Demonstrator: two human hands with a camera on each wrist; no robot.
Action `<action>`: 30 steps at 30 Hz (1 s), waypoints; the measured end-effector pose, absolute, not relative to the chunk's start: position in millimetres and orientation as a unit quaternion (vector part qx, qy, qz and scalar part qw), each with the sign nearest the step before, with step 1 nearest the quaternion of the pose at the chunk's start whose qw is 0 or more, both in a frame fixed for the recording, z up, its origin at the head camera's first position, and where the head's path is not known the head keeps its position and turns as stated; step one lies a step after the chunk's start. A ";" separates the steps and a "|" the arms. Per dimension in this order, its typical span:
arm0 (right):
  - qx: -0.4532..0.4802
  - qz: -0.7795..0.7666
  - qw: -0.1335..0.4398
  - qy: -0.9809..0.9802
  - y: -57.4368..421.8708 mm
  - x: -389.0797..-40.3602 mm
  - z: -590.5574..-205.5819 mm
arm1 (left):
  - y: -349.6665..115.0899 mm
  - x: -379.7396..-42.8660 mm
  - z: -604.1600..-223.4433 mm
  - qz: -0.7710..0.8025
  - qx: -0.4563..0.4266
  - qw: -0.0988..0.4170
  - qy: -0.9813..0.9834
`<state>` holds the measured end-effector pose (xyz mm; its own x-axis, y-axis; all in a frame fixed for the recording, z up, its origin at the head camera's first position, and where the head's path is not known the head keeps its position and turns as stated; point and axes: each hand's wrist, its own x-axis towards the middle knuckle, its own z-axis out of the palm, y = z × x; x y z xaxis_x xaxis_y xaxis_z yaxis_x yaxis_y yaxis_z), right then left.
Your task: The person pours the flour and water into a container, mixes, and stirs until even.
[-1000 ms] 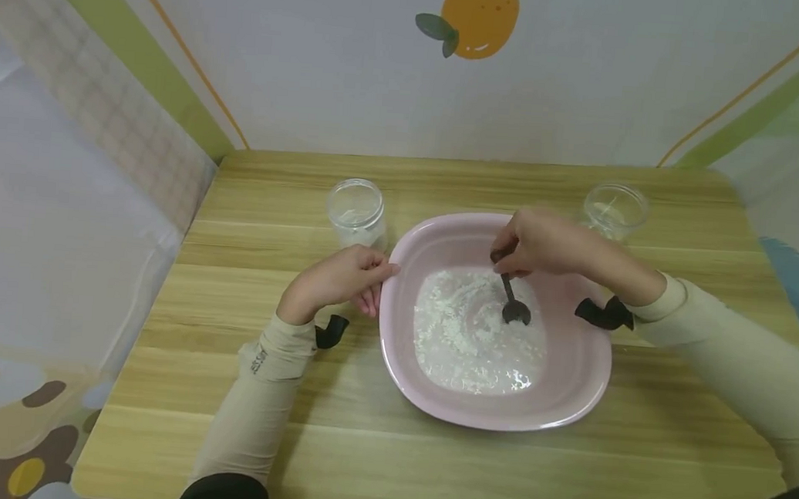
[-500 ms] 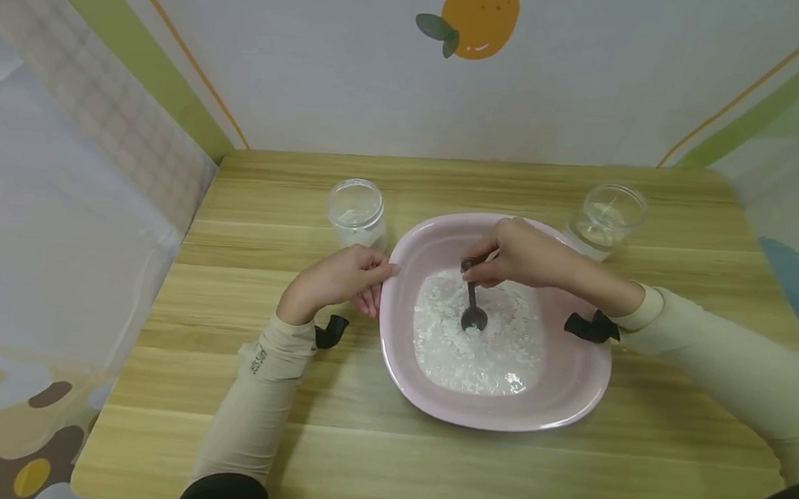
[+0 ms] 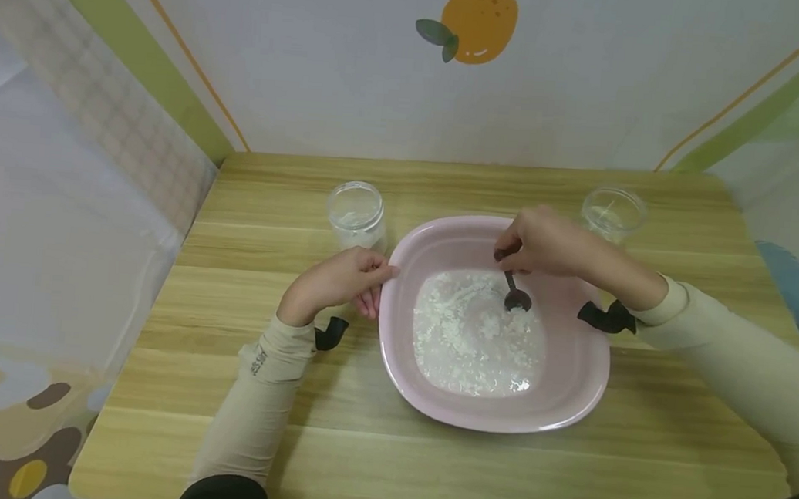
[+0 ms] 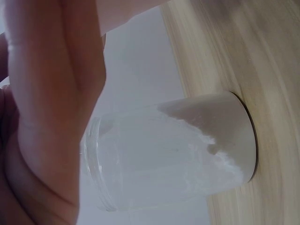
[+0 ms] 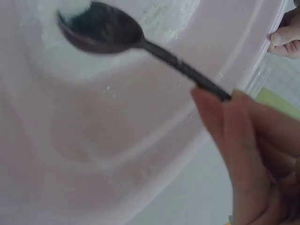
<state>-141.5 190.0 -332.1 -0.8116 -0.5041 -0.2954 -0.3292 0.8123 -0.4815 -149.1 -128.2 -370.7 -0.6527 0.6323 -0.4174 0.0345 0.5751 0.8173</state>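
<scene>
A pink basin stands on the table, its floor spread with white powder that looks wet and shiny toward the front. My right hand pinches the handle of a dark brown spoon between thumb and fingers. The bowl of the spoon is at the powder on the right side; in the right wrist view some white clings near its tip. My left hand grips the basin's left rim, thumb on top and fingers below the edge outside.
Behind my left hand stands a clear jar, which holds white powder at its bottom in the left wrist view. A second clear container stands behind the basin at the right, partly hidden by my right hand. The wooden table meets a wall covering at the back.
The spoon went left through the powder, then back to the right, shifting the powder's swirls. My left hand and the basin have kept their places.
</scene>
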 end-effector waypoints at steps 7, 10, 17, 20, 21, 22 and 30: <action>-0.241 -0.224 0.303 0.895 184.3 -136.0 -336.5 | -130.8 -149.3 -372.3 0.414 0.200 0.360 0.812; -0.254 -0.256 0.305 0.881 179.4 -133.7 -341.5 | -131.1 -149.4 -371.9 0.413 0.199 0.360 0.812; -0.213 -0.328 0.259 0.883 172.7 -136.6 -348.1 | -130.5 -149.2 -372.7 0.414 0.202 0.361 0.811; -0.200 -0.335 0.228 0.892 174.3 -139.3 -347.2 | -129.8 -149.2 -373.3 0.413 0.203 0.361 0.811; -0.195 -0.332 0.219 0.896 175.4 -140.3 -347.0 | -129.4 -149.0 -373.0 0.412 0.202 0.361 0.812; -0.192 -0.326 0.209 0.902 176.6 -141.6 -346.5 | -129.2 -149.0 -373.2 0.412 0.202 0.361 0.812; -0.183 -0.250 0.172 0.935 190.5 -146.9 -338.9 | -128.1 -148.9 -373.1 0.412 0.199 0.365 0.811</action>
